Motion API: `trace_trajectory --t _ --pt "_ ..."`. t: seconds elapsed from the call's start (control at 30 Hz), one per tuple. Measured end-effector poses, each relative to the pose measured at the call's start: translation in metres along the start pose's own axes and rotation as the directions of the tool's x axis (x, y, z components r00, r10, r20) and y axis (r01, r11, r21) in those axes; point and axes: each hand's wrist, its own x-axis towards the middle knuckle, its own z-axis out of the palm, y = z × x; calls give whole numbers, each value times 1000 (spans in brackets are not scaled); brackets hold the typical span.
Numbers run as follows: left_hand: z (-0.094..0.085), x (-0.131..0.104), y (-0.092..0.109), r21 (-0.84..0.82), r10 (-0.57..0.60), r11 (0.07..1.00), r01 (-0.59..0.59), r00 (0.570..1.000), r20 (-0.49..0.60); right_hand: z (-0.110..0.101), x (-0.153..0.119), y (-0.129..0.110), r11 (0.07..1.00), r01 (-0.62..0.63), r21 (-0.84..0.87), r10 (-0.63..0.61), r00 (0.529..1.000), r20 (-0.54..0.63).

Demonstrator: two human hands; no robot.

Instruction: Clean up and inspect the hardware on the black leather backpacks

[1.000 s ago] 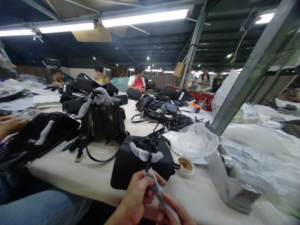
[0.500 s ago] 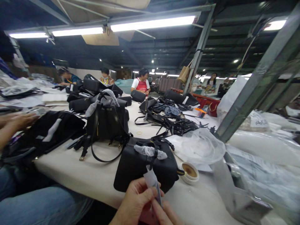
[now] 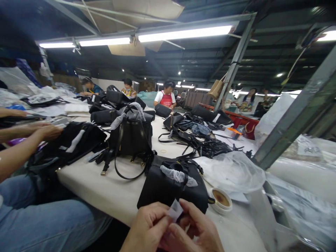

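My left hand (image 3: 152,225) pinches a small piece of white tissue paper (image 3: 175,210) at the bottom centre. On its right side, my right hand (image 3: 196,227) has its fingers closed on the same paper, thumb near the left thumb. Just beyond both hands lies a black bag (image 3: 170,185) at the table's front edge, its handle wrapped in clear plastic (image 3: 178,175). What the paper covers, if anything, cannot be made out.
A round white tub of brown paste (image 3: 221,200) stands right of the bag. An upright black backpack (image 3: 135,136) is behind left. Black straps (image 3: 212,145) lie farther back. Beside me, a co-worker's hands (image 3: 48,131) touch another bag. A metal post (image 3: 296,105) slants at right.
The view has swung left, so things appear farther right. The paper strip that stood upright between my fingers now shows as a short folded piece, and my right hand has come up higher beside it.
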Motion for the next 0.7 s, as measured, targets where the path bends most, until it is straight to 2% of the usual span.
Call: trace_trajectory --t 0.1,0.17,0.27,0.33,0.4,0.57,0.7 --pt "0 -1 -8 -70 -21 997 19 999 -34 15 8 -7 969 -151 194 134 986 101" --pt "0 0 -15 -118 -43 992 38 998 -36 21 10 -6 882 -279 380 219 957 192" --pt "-1 0 -23 -140 -52 989 47 998 -31 22 12 0 744 -403 534 252 908 333" --pt "-1 0 -25 -131 -27 991 23 999 -31 20 13 4 697 -418 583 249 903 349" --pt "0 0 -26 -114 8 993 -12 999 -41 17 14 7 701 -410 583 252 908 335" --pt "4 3 -33 -95 103 989 -115 988 -117 13 18 13 808 -367 461 276 927 253" --pt "7 5 -42 -104 207 966 -238 947 -246 15 20 19 833 -335 441 267 940 211"
